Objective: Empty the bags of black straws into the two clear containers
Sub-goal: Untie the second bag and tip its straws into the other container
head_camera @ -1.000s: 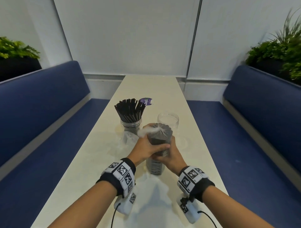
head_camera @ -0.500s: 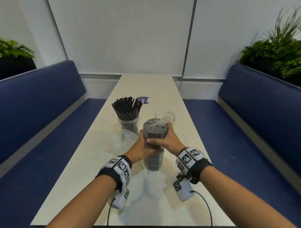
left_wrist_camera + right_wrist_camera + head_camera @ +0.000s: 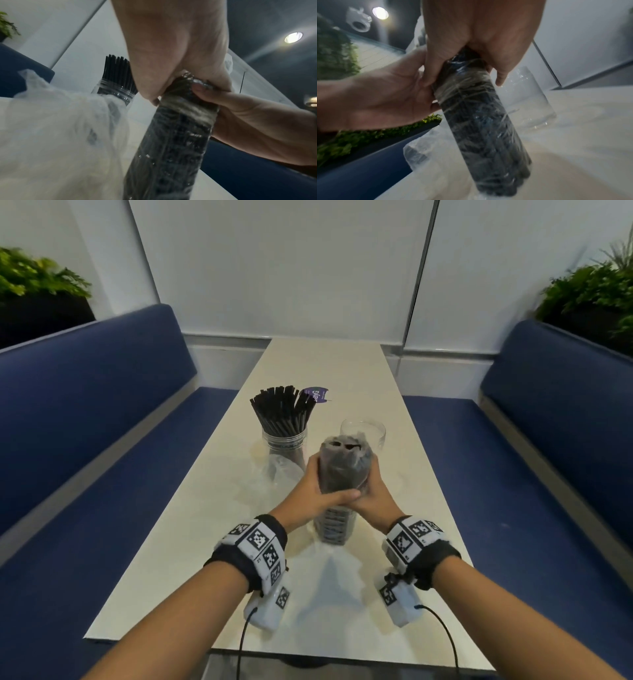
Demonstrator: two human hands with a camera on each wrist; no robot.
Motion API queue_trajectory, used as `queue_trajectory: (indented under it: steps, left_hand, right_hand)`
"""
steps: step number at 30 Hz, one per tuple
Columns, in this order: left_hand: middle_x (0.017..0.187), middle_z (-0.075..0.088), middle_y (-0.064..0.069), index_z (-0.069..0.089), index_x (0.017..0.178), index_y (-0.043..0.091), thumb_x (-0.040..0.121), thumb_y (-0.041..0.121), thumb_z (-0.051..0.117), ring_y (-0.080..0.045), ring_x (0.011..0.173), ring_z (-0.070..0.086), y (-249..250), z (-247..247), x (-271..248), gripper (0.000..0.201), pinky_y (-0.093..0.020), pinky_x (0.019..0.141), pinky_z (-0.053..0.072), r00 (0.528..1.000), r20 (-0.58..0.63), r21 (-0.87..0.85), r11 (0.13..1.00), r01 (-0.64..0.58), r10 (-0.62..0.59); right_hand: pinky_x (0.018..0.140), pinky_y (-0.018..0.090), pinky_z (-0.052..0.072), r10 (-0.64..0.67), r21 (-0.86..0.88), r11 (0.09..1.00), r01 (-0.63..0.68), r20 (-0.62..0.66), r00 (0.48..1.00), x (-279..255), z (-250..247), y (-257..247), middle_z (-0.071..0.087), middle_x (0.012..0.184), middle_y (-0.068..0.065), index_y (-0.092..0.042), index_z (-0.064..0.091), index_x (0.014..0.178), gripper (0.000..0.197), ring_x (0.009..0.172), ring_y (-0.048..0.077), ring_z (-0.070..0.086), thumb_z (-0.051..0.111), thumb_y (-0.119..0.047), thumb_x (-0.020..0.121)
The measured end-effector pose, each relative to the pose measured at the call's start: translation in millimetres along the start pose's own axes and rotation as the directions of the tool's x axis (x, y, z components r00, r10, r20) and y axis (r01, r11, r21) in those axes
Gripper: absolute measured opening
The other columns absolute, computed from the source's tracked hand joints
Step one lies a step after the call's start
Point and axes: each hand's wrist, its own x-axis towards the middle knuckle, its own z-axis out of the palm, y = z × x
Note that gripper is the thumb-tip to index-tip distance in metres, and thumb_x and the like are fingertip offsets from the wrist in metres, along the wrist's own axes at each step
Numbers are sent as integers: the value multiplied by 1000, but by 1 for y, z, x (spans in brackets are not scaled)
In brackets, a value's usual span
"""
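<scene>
A clear plastic bag packed with black straws (image 3: 342, 470) (image 3: 173, 142) (image 3: 486, 121) stands upright on the table, its top torn open. My left hand (image 3: 317, 491) (image 3: 171, 65) wraps its upper part from the left. My right hand (image 3: 371, 494) (image 3: 471, 40) wraps it from the right, fingers overlapping the left hand's. Behind to the left a clear container (image 3: 284, 445) (image 3: 116, 90) is full of black straws (image 3: 282, 410). An empty clear container (image 3: 363, 433) (image 3: 529, 97) stands just behind the bag.
A crumpled empty plastic bag (image 3: 274, 477) (image 3: 60, 128) (image 3: 421, 152) lies left of my hands by the full container. A purple tag (image 3: 317, 396) lies behind it. The long white table (image 3: 325, 361) runs between two blue benches (image 3: 85, 412) (image 3: 555, 422).
Both hands have shifted their hold round the upright bag. The gathered plastic at its top has come open, and dark holes now show there. The head view has tilted slightly.
</scene>
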Motion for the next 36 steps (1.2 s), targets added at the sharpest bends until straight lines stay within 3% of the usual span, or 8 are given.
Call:
queue_trajectory:
  steps: [6,11,20,23,26,30,33,36]
  left_hand:
    - [134,39,2,14,140,14,73,18,77,-17,131,40,-32,1,-6,92,-2,81,45,993,100,111,993,48,-59]
    - [144,31,9,0,148,26,68,23,81,-5,132,34,-9,-4,1,114,-23,107,32,999,22,103,993,-51,49]
    - [140,43,-2,13,139,25,70,30,78,-14,127,46,-23,11,4,95,-41,111,37,998,55,93,995,31,-36]
    - [142,42,-8,10,144,13,80,34,68,-20,131,43,0,7,15,89,-33,108,36,997,61,123,992,38,-46]
    - [152,33,-7,-2,148,29,88,52,42,-25,135,40,27,-3,20,78,-43,113,32,994,86,28,998,57,-59]
    - [156,20,-6,6,144,40,99,13,37,-21,138,31,56,-22,21,61,-32,108,34,988,51,171,973,-153,146]
    - [159,7,1,4,144,38,87,-5,50,-10,144,7,64,-30,33,85,-36,119,12,934,190,628,694,-352,302]
    - [154,13,7,4,143,34,77,11,72,-6,139,16,74,-20,43,97,-26,115,14,874,315,630,607,-484,369]
  right_hand:
    - [86,22,53,108,-175,979,-101,31,994,-12,9,29,50,120,13,-9,30,124,85,113,24,54,81,-6,57]
    - [83,3,46,111,-125,987,-102,69,991,-11,-8,11,42,122,-15,-15,14,136,99,108,-8,46,79,1,63]
    - [79,2,45,112,-157,983,-90,132,985,-10,0,10,45,108,-12,-13,28,122,68,100,-10,53,64,16,72]
    - [93,24,50,169,-191,972,-138,153,974,1,-10,-9,55,119,5,-14,34,127,69,109,16,58,73,-4,71]
    - [89,29,47,291,-238,931,-278,21,957,10,-28,-39,51,123,5,-12,11,138,96,109,21,57,76,-30,70]
    - [62,28,56,376,-183,904,-386,-85,923,30,-54,-75,57,116,12,-10,8,135,90,85,21,66,63,-50,76]
    - [69,41,59,455,-111,878,-465,-106,884,49,-68,-90,57,117,14,-9,13,139,106,92,30,66,57,-73,66]
    - [96,54,47,454,-86,891,-447,134,881,61,-80,-99,52,133,14,-18,29,141,102,114,35,57,29,-87,66]
